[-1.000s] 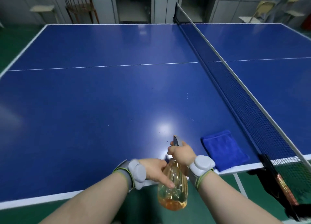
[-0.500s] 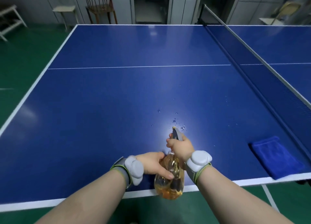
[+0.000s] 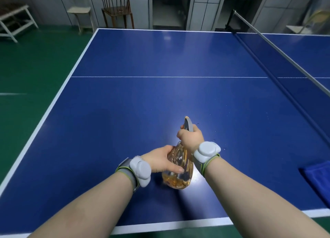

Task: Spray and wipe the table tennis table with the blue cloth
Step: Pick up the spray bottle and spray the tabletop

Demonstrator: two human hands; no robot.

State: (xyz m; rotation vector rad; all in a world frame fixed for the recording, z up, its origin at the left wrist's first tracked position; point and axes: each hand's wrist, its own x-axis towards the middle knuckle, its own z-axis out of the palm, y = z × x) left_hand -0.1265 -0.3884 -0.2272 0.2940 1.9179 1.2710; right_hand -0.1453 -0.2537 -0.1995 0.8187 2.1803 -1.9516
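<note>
Both hands hold the see-through plastic spray bottle of orange liquid [image 3: 178, 173] over the dark blue tabletop [image 3: 125, 121]. The right hand [image 3: 191, 137] squeezes its grey top and the left hand [image 3: 160, 159] cups its fat belly. The folded blue cloth [image 3: 317, 180] lies far right (half cut off), near the tabletop's front edge.

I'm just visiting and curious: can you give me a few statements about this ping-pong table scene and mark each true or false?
1. Both hands hold the spray bottle. True: the right hand grips the top, the left hand steadies the body.
2. The bottle is empty. False: amber liquid fills the lower part.
3. The blue cloth is in the left hand. False: it lies on the table at the right edge of view.
4. Droplets dot the table beyond the bottle. True.
5. The net runs on the left. False: on the right.
</note>
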